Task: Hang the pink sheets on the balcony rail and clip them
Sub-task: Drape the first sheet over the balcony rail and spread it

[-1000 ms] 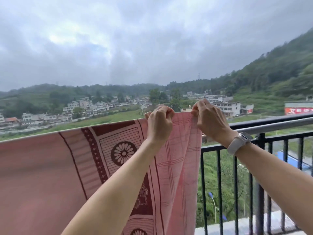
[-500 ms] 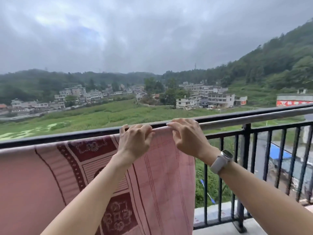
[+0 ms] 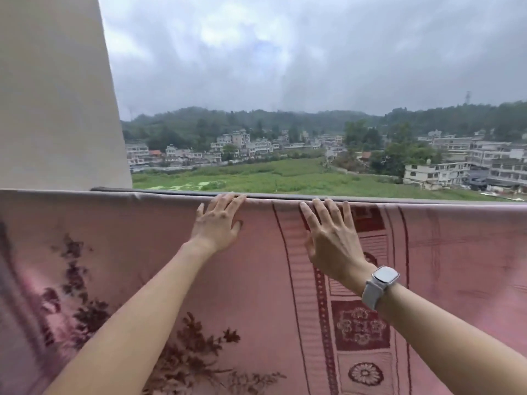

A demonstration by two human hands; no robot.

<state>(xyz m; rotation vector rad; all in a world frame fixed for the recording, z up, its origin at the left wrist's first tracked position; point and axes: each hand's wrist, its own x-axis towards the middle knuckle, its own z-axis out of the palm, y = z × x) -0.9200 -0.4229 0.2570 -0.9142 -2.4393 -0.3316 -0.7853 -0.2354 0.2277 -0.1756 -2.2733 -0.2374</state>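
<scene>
A pink sheet (image 3: 256,280) with dark red flowers and bordered panels hangs over the dark balcony rail (image 3: 285,195) across the whole width of the view. My left hand (image 3: 218,220) lies flat on the cloth just below the rail, its fingertips reaching the rail's top. To its right, my right hand (image 3: 330,235), with a white watch on the wrist, presses the sheet with straight, spread fingers. No clips are visible.
A pale wall or pillar (image 3: 57,95) rises at the left, right beside the rail's end. Beyond the rail lie a green field, village houses and wooded hills under a cloudy sky. The sheet hides the bars below the rail.
Both hands let go of the sheet's pinched top edge and now lie flat on it. The view swung left: the bare railing at right is gone and the pillar has appeared.
</scene>
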